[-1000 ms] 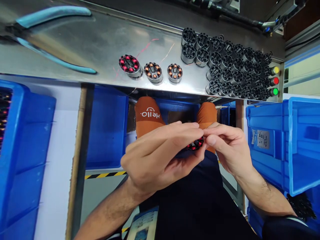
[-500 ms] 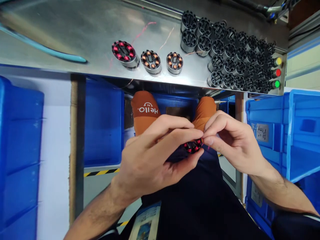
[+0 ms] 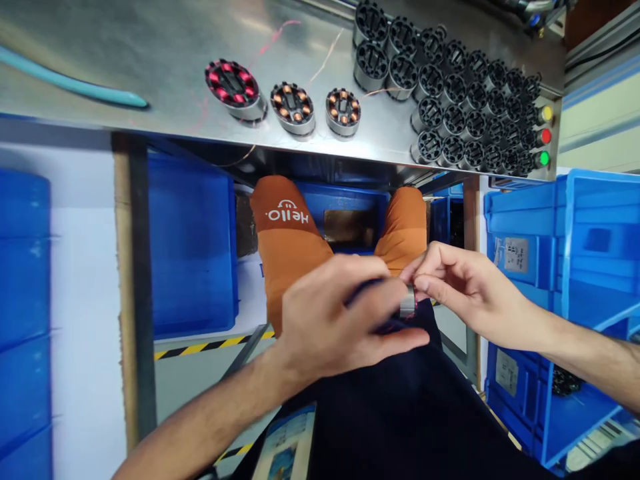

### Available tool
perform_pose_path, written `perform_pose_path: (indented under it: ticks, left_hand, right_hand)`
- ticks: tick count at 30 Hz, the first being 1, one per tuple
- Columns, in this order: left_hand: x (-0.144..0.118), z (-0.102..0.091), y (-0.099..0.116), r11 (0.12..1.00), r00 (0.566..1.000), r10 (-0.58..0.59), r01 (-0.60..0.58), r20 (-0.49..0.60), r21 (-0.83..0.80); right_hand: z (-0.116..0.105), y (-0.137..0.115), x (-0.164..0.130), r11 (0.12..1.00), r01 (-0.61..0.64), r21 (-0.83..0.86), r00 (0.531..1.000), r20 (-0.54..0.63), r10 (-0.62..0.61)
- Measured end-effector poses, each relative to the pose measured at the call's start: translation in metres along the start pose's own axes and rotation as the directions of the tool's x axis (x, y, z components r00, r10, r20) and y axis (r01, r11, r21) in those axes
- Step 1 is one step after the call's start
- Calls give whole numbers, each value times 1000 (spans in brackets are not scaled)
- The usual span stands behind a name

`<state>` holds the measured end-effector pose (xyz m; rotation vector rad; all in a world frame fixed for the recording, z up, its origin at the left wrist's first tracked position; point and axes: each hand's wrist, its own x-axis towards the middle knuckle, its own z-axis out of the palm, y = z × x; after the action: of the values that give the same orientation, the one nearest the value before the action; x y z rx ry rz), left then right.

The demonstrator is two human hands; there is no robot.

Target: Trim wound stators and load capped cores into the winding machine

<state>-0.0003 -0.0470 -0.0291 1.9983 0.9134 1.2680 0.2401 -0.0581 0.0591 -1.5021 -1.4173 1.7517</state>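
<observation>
1. The person's left hand (image 3: pixel 340 320) is curled around a small round wound part (image 3: pixel 406 303), held over the lap below the table edge; only its metal side shows between the fingers.
2. The right hand (image 3: pixel 457 290) meets it from the other side, thumb and forefinger pinched together right at the part's rim. I cannot tell whether they grip the part itself or a thread of wire.
3. On the steel table (image 3: pixel 150 60) above stand three finished pieces in a row: one wound in red (image 3: pixel 233 83), two in copper (image 3: pixel 293 107) (image 3: pixel 343 110).
4. Just right of them sits a packed cluster of empty black cores (image 3: pixel 460 113).
5. Three lamps (image 3: pixel 545 137), yellow, red and green, sit at the table's right corner.
6. Blue bins (image 3: pixel 575 267) stand on both sides; orange slippers (image 3: pixel 285 227) show under the table.
</observation>
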Motion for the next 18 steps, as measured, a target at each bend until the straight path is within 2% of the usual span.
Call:
perform_pose_path:
  ticks: [1, 3, 7, 11, 13, 14, 15, 16, 17, 18]
  left_hand:
    - [-1, 0, 5, 991, 993, 115, -114, -3, 74]
    - [0, 0, 12, 978, 983, 183, -182, 0, 105]
    - [10, -8, 9, 992, 993, 120, -120, 13, 32]
    - [15, -16, 5, 994, 989, 107, -103, 104, -43]
    - [15, -15, 6, 989, 984, 134, -125, 116, -81]
    - [15, -13, 7, 987, 984, 124, -109, 130, -117]
    - [15, -11, 8, 983, 985, 77, -48, 154, -179]
    - [16, -8, 9, 959, 979, -18, 74, 204, -274]
    - [17, -4, 10, 884, 945, -147, 258, 291, -390]
    - [19, -1, 9, 730, 859, -269, 476, 435, -489]
  right_hand:
    - [2, -1, 0, 999, -10, 46, 1000, 9, 9]
    - [5, -6, 2, 996, 3, 93, 1000, 24, -5]
    - [7, -18, 3, 993, 14, 115, 997, 72, -23]
    - [3, -22, 0, 991, -16, 136, 994, 109, 1]
    - [2, -23, -1, 999, 29, 38, 995, 90, -32]
    - [1, -23, -2, 994, 87, -68, 995, 57, -83]
    - [0, -22, -2, 965, 165, -204, 986, 18, -165]
    - [-1, -22, -2, 906, 243, -347, 965, -11, -263]
    - [-2, -21, -2, 825, 310, -472, 933, -14, -359]
    - [-2, -20, -2, 746, 365, -557, 899, 3, -438]
